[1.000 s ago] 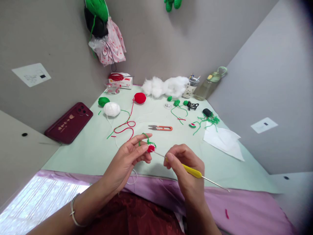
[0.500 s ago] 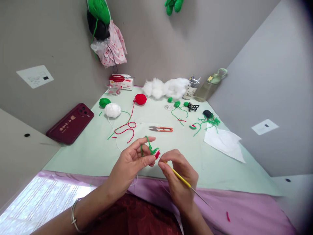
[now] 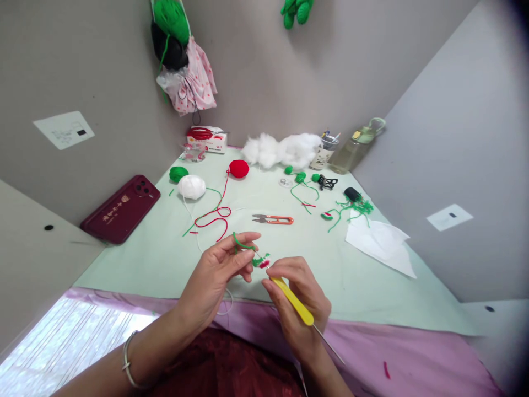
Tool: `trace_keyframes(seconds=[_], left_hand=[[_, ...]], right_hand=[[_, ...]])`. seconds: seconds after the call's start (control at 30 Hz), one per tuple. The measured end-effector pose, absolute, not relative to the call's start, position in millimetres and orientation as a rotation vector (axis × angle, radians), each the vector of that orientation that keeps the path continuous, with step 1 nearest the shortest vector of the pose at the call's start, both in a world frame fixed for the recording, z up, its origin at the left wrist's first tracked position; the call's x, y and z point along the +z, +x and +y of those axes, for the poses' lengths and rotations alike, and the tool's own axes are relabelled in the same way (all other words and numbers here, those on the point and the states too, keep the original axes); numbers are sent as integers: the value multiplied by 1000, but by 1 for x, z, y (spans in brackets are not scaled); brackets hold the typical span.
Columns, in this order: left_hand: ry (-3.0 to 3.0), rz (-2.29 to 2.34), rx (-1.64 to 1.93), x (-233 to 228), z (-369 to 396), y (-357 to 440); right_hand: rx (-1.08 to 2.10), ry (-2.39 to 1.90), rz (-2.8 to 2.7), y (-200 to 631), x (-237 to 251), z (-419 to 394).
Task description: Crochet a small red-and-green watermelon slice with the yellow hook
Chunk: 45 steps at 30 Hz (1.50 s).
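L hand [image 3: 215, 273] near centre, above the near edge of the tabletop [image 3: 165, 259]: fingers curled, thumb and fingertips pinched on a small crochet piece [image 3: 262, 260] (green w/ red and white), green yarn [image 3: 242, 242] looped over the index finger. Bracelet [image 3: 127, 368] on L wrist.

R hand [image 3: 300, 300] just right of L, closed around the crochet hook [image 3: 294, 301], yellow grip held pencil-style; metal shaft sticks out near-right past the palm, tip at the crochet piece. Crochet piece sits between the two hands, above the tabletop, not resting on it.

Rest of tabletop, pale green cover:
- snips [image 3: 273, 219], orange handle, centre, just beyond the hands.
- red yarn ball [image 3: 239, 168] far centre; its strand [image 3: 212, 218] runs near-left in loops.
- white yarn ball [image 3: 192, 187] and green yarn ball [image 3: 178, 173], far left, close together.
- stuffing [image 3: 281, 150], white, far edge.
- cup [image 3: 324, 151] w/ tools and bottle [image 3: 351, 149], far right.
- small green bits [image 3: 301, 177] w/ tails, right of centre; more green scraps [image 3: 355, 207] by a black object, too small to ID.
- white paper [image 3: 380, 242], right side.
- small box [image 3: 209, 140], far left corner.

Phone [image 3: 120, 208], dark red case, left, off the cover, leaning by the wall. Purple cloth [image 3: 413, 358] along the near edge.
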<state>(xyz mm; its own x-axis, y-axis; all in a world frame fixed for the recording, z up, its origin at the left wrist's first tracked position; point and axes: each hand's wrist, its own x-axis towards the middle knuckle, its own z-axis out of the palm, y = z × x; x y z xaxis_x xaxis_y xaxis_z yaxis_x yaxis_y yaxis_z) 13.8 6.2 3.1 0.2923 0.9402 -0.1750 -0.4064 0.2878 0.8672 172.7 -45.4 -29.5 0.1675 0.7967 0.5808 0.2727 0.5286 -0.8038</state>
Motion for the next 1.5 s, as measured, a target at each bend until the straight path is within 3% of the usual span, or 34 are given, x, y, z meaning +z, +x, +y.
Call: trace_keyframes(seconds=[0.43,0.8,1.5], left_hand=[[826,827,1056,5,9,11],[975,792,859,5,12,0],[1081,894,1034,7,8,0]], right_hand=[[649,-973,-1313,177,-24,-45],[1158,-820,-1058,183,-25,-29],[928,-921,-1247,189,-18,-44]])
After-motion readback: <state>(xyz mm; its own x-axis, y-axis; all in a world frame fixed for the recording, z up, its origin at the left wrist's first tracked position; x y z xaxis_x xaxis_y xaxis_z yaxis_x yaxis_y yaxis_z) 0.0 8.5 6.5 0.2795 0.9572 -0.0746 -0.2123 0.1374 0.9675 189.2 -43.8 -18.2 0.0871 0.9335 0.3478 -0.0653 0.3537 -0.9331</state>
